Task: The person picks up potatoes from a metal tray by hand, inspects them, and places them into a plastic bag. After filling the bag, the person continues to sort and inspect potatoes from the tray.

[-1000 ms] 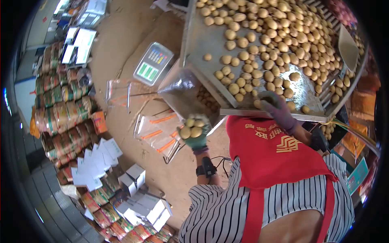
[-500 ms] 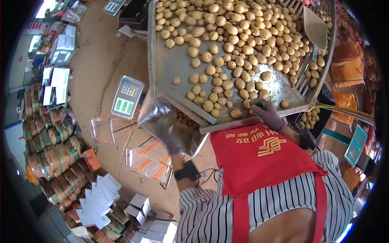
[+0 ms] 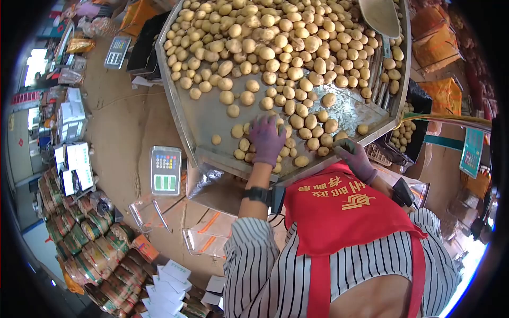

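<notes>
Many small round potatoes (image 3: 249,45) are spread over a metal sorting tray (image 3: 204,119) in front of me. My left hand (image 3: 268,139), in a purple glove, reaches over the tray's near side. Its fingers are spread over a small cluster of potatoes; what lies under the palm is hidden. At the near rim, my right hand (image 3: 358,160), gloved in grey and purple, has its thumb apart from its fingers, close to several potatoes. No potato shows inside it. A scoop (image 3: 380,17) lies at the far right of the tray.
Left of the tray, a digital scale (image 3: 166,170) stands beside wire-frame stands (image 3: 207,233). A dark crate of potatoes (image 3: 405,132) sits under the tray's right side, near another scale (image 3: 471,152). Stacked filled sacks (image 3: 90,233) and white boxes (image 3: 168,286) are at lower left.
My left hand has moved from beside the chute below the tray up onto the potatoes. My right hand has drawn slightly back toward the rim. The view has shifted, too.
</notes>
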`<action>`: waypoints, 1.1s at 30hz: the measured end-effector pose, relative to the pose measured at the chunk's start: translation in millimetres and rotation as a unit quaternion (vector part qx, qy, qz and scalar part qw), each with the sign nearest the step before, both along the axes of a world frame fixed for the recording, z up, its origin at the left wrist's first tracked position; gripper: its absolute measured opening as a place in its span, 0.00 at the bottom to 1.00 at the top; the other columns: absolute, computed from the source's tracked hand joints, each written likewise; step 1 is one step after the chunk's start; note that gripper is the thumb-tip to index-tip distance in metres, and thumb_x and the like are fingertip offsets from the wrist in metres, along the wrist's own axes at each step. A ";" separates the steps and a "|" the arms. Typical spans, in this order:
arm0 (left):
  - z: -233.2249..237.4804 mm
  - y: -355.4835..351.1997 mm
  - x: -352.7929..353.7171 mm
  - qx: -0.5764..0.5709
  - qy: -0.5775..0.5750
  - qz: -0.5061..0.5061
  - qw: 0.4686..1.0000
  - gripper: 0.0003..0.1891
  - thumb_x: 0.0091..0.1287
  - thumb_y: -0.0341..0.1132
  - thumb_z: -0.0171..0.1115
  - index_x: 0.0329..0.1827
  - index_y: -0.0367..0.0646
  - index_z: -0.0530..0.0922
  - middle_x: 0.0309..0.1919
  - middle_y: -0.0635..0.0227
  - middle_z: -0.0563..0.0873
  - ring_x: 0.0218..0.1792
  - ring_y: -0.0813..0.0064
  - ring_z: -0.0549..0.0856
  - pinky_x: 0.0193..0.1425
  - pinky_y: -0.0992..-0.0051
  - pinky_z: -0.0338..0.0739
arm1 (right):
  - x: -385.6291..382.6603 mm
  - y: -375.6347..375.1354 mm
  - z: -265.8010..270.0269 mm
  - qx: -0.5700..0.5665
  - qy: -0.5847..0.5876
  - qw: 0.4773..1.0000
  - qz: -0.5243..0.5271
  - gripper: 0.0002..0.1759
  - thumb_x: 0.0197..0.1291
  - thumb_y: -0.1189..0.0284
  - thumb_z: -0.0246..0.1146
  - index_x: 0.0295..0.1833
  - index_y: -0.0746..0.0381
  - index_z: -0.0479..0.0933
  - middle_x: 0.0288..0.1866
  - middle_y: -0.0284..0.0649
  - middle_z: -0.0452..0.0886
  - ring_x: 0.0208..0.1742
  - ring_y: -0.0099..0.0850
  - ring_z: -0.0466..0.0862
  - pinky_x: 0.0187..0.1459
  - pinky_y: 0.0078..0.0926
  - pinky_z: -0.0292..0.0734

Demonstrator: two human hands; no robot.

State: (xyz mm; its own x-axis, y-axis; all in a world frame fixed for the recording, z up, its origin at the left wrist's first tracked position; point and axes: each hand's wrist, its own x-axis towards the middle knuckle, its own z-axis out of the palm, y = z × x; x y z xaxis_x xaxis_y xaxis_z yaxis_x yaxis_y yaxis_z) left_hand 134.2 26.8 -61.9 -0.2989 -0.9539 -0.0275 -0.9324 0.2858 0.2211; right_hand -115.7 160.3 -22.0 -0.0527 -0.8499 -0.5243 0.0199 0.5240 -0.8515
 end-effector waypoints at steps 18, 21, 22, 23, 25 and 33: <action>-3.1 -92.4 -61.1 0.096 -0.047 -0.089 0.990 0.32 0.56 0.38 0.68 0.65 0.52 0.69 0.59 0.56 0.72 0.52 0.54 0.83 0.51 0.60 0.82 | -7.0 -45.3 4.5 -0.048 0.196 0.976 0.084 0.15 0.61 0.68 0.64 0.51 0.62 0.78 0.41 0.41 0.80 0.39 0.29 0.81 0.42 0.30 0.77; -14.5 -90.0 -59.2 0.096 0.001 -0.089 0.991 0.29 0.56 0.37 0.68 0.62 0.50 0.70 0.56 0.56 0.74 0.52 0.54 0.82 0.52 0.59 0.81 | -0.8 -91.0 -1.3 -0.097 0.324 0.926 0.166 0.19 0.59 0.68 0.65 0.55 0.61 0.74 0.52 0.46 0.78 0.45 0.40 0.83 0.46 0.37 0.79; -19.4 -87.8 -57.5 0.116 0.031 -0.058 0.991 0.29 0.56 0.38 0.69 0.63 0.49 0.70 0.57 0.55 0.74 0.53 0.53 0.82 0.53 0.60 0.80 | 3.2 -102.7 -2.3 -0.114 0.391 0.886 0.221 0.22 0.59 0.68 0.65 0.57 0.62 0.72 0.57 0.48 0.76 0.49 0.46 0.83 0.48 0.41 0.80; -24.4 -88.9 -56.5 0.133 0.060 -0.024 0.989 0.30 0.56 0.39 0.69 0.63 0.49 0.70 0.57 0.54 0.74 0.54 0.52 0.81 0.54 0.60 0.80 | 8.2 -113.0 -6.4 -0.113 0.389 0.887 0.221 0.22 0.59 0.68 0.65 0.57 0.62 0.72 0.57 0.48 0.76 0.49 0.46 0.83 0.48 0.41 0.80; -23.4 -86.9 -54.3 0.109 0.127 0.019 0.986 0.28 0.56 0.36 0.68 0.61 0.48 0.70 0.55 0.55 0.75 0.52 0.52 0.81 0.53 0.59 0.80 | 23.6 -139.0 -9.0 -0.056 0.444 0.870 0.206 0.28 0.56 0.69 0.68 0.60 0.63 0.68 0.61 0.49 0.72 0.54 0.50 0.81 0.50 0.41 0.81; -27.4 -107.5 -81.3 -0.028 0.052 -0.092 0.994 0.21 0.59 0.28 0.61 0.57 0.47 0.75 0.57 0.56 0.76 0.49 0.53 0.82 0.51 0.60 0.81 | 41.7 -175.6 -32.4 0.057 0.550 0.729 0.403 0.37 0.41 0.73 0.76 0.59 0.70 0.70 0.61 0.52 0.72 0.55 0.41 0.83 0.43 0.31 0.84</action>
